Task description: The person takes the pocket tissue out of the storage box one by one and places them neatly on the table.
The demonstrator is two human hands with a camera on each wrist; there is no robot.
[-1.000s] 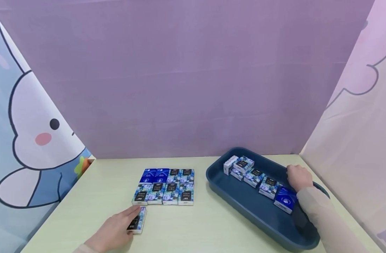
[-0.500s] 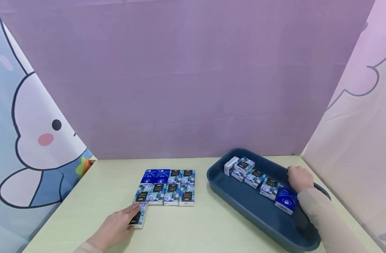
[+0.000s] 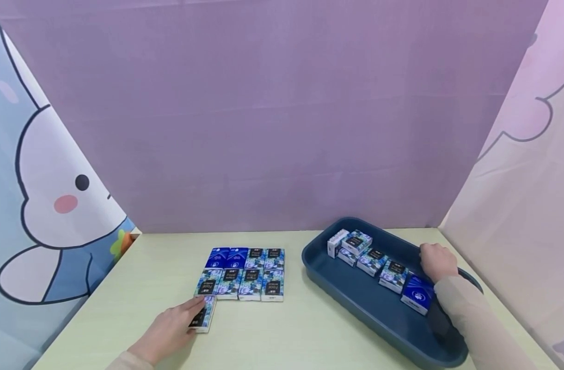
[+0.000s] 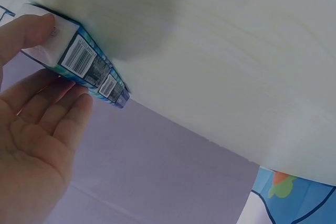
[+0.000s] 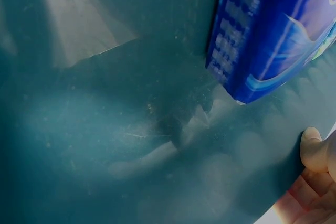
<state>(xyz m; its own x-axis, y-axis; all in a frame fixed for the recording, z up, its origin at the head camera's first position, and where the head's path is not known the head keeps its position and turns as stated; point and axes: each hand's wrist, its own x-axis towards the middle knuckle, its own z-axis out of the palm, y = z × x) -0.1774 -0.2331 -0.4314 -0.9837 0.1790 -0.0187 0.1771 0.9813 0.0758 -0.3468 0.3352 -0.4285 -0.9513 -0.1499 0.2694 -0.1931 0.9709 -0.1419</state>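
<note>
My left hand lies flat on the table with straight fingers on a flowered tissue pack, just below the front-left corner of a block of several packs. In the left wrist view the thumb touches the pack's white end and the fingers lie straight along its side. My right hand sits curled on the far right rim of a dark blue tray. A plain blue pack lies next to that wrist and shows as a blue pack in the right wrist view.
A row of several packs runs slantwise inside the tray, whose front half is bare. Purple and cartoon-printed panels wall the pale table at the back and both sides.
My left hand has slid its pack a little forward, up against the front-left pack of the block. The right hand and the tray have not moved.
</note>
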